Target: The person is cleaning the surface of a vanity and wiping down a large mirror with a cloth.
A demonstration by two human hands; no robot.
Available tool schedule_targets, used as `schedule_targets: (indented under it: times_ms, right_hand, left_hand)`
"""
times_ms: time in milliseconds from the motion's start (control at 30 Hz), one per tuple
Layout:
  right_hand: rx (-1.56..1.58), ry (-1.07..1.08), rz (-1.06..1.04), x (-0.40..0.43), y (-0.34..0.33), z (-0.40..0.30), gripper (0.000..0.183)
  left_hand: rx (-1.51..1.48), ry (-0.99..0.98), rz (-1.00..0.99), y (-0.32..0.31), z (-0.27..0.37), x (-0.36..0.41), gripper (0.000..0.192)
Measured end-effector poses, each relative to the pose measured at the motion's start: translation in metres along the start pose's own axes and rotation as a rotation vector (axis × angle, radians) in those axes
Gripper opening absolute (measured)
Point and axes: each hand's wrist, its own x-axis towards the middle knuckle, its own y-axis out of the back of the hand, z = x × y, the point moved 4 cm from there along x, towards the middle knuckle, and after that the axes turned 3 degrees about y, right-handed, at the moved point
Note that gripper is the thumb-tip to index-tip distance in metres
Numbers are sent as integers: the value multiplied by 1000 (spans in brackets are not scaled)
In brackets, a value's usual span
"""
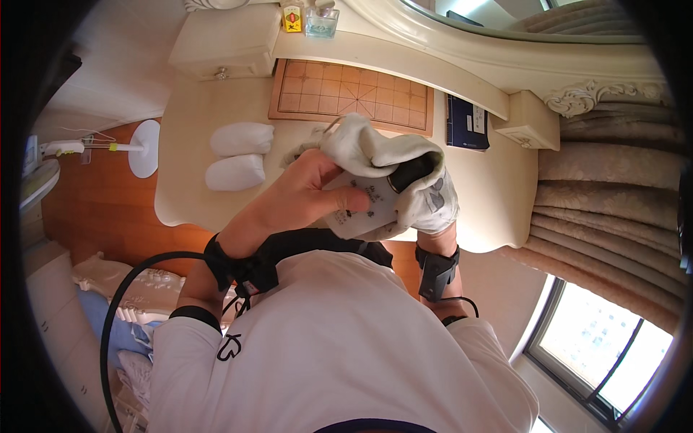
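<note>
My left hand (319, 189) grips a white container (360, 208) that bears dark writing, its thumb flat on the printed face. A cream cloth bag (433, 203) with a grey print and a cord is bunched around this container. Within the bag's folds shows a black cylindrical part (414, 172), like a cap. Only the wrist of my right hand (437, 240) can be seen; cloth covers its fingers, so its grip is hidden. Both hands are above the front of a cream dressing table (187, 108). Two rounded white bundles (242, 139) lie to the left of my left hand.
Beyond the bag lies a wooden xiangqi board (352, 94), with a dark blue book (460, 122) to its right. Small drawers (222, 46) flank the back shelf, which holds a glass bottle (323, 23). A thick black cable (116, 303) loops from my left forearm. Curtains (606, 200) hang at right.
</note>
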Motion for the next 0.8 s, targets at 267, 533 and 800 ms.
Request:
schedule_targets:
  times_ms: [267, 533, 800]
  right_hand:
    - [-134, 80, 22, 9, -2, -5, 43]
    - [443, 13, 308, -4, 12, 29, 51]
    - [-338, 172, 520, -82, 92, 31, 50]
  left_hand:
    - [-566, 51, -150, -1, -25, -5, 41]
    - [-337, 102, 6, 19, -38, 21, 41]
    - [223, -163, 307, 93, -23, 118, 38]
